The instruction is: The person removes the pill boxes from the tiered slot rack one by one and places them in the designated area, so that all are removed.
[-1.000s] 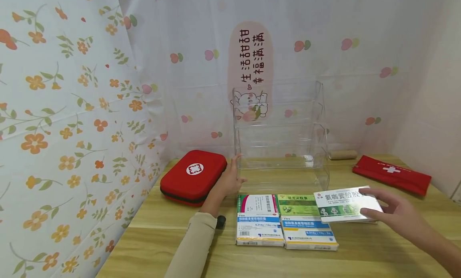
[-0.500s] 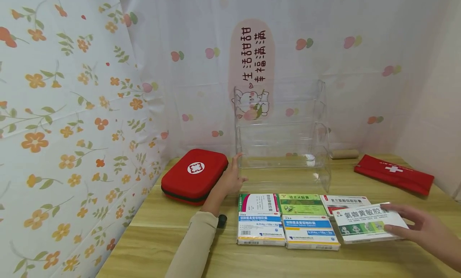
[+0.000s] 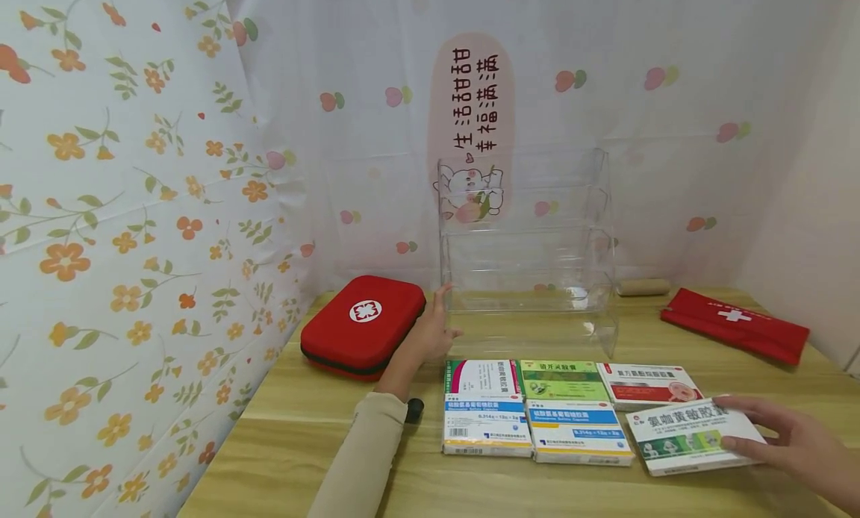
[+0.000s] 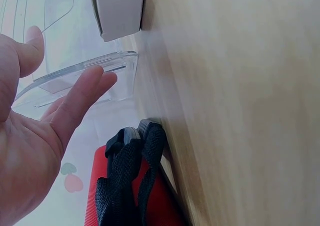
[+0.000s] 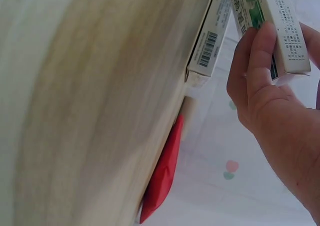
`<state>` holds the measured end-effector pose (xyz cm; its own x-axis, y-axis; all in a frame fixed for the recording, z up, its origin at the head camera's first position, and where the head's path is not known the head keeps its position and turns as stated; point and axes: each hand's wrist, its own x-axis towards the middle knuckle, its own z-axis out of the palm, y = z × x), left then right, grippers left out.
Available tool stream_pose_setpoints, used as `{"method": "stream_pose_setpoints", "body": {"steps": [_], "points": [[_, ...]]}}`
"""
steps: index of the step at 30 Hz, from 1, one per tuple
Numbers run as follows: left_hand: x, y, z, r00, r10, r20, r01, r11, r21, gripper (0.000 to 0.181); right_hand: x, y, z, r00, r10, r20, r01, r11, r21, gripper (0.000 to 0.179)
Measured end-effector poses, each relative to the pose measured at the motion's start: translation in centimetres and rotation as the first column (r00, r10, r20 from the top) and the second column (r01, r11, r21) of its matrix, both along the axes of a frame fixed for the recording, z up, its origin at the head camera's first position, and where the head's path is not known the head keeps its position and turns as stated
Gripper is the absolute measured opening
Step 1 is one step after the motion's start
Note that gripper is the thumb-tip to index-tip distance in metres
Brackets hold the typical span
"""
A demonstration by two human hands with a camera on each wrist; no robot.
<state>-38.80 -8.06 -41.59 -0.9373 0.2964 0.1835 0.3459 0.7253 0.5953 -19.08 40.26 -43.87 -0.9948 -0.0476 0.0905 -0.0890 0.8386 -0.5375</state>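
Note:
My right hand [image 3: 789, 440] pinches a white and green medicine box [image 3: 695, 436] by its right end, low over the table's right front. In the right wrist view the fingers bend around that medicine box [image 5: 285, 30]. My left hand [image 3: 433, 335] is at the lower left side of a clear acrylic tiered stand [image 3: 527, 301]; in the left wrist view its fingers lie fairly straight against the clear side panel [image 4: 107, 63]. Beside the held box are a red and white medicine box [image 3: 652, 387], a green one [image 3: 563, 381], a pink and white one [image 3: 481, 378], and two blue and white ones [image 3: 579, 432].
A red zippered first-aid case [image 3: 363, 324] lies at the left, its black strap [image 4: 127, 171] showing in the left wrist view. On the right are a red pouch with a white cross [image 3: 735, 324] and a tan roll [image 3: 643, 287]. Behind hangs a patterned curtain [image 3: 363, 130].
My right hand has carried the white and green box rightward and down toward the table, uncovering the red and white box. The left hand stays by the stand.

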Motion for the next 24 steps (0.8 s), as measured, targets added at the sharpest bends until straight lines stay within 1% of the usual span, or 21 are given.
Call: {"method": "stream_pose_setpoints", "body": {"steps": [4,7,9,11,14,16,19,22,24], "points": [[-0.1,0.1,0.0,1.0,-0.004,0.0,0.004,1.0,0.014,0.093,0.0,-0.5,0.2,0.998,0.004,0.067,-0.002,1.0,-0.016,0.071],[-0.1,0.1,-0.1,1.0,-0.004,-0.013,0.004,1.0,0.012,0.093,0.0,-0.7,0.4,0.99,0.013,0.139,-0.007,0.999,-0.045,0.078],[0.0,0.1,-0.1,1.0,0.002,-0.019,-0.002,1.0,0.008,0.092,-0.1,-0.6,0.5,0.986,0.016,0.168,-0.008,0.999,-0.049,0.083],[0.0,0.1,-0.1,1.0,0.003,-0.017,-0.002,1.0,0.011,0.093,-0.2,-0.5,0.5,0.985,0.043,0.169,-0.033,0.998,-0.059,0.086],[0.2,0.0,-0.1,1.0,0.005,-0.006,-0.005,1.0,0.007,0.092,-0.3,-0.1,0.3,0.985,0.072,0.16,-0.065,0.997,-0.045,0.091],[0.3,0.0,0.0,1.0,0.003,0.005,-0.003,1.0,0.008,0.093,-0.3,0.1,0.1,0.979,0.103,0.175,-0.092,0.993,-0.068,0.092],[0.3,0.1,0.2,1.0,0.005,0.013,-0.005,1.0,0.006,0.092,-0.4,0.3,-0.1,0.963,0.117,0.243,-0.095,0.99,-0.103,0.092],[0.3,0.1,0.3,1.0,0.007,0.023,-0.008,1.0,0.016,0.092,-0.5,0.4,-0.3,0.957,0.107,0.271,-0.08,0.991,-0.109,0.091],[0.3,0.1,0.3,1.0,0.015,0.022,-0.015,1.0,0.009,0.092,-0.5,0.4,-0.4,0.955,0.115,0.273,-0.093,0.991,-0.092,0.086]]}}
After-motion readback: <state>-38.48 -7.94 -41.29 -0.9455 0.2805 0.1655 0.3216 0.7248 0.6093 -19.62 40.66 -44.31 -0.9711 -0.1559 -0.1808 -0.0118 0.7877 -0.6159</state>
